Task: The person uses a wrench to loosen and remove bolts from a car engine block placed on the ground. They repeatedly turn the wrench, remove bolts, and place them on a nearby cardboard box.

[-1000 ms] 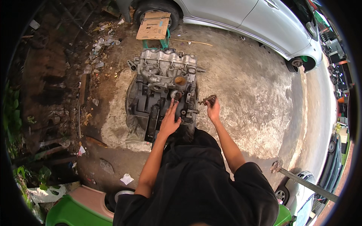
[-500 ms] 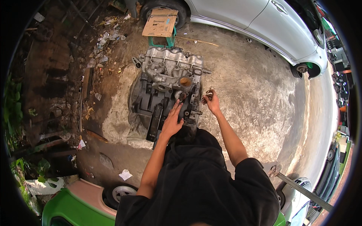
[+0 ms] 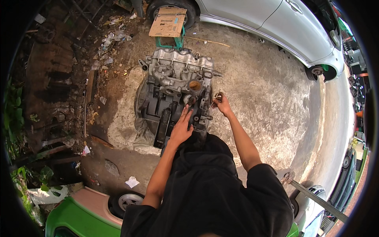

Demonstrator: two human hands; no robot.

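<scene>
A grimy engine (image 3: 179, 59) sits on the ground in front of me, with a pale metal top, dark block and a port (image 3: 194, 85) with a rust-coloured inside. My left hand (image 3: 182, 125) rests on the front of the block with fingers stretched out, its fingertips at a small round metal fitting (image 3: 190, 99). My right hand (image 3: 222, 104) is closed round a small metal part (image 3: 217, 97) just beside the engine's right edge; the part is mostly hidden by the fingers.
A green stool (image 3: 178, 41) bearing cardboard (image 3: 166, 23) stands behind the engine, beside a silver car (image 3: 276, 23). Litter (image 3: 110, 43), planks (image 3: 92, 87) and plants lie left. A green vehicle (image 3: 67, 217) is at lower left, a metal beam (image 3: 316, 199) at lower right.
My right hand has risen slightly and turned, so the part now points upward instead of sideways. My left hand keeps its place on the engine. The whole view has shifted slightly.
</scene>
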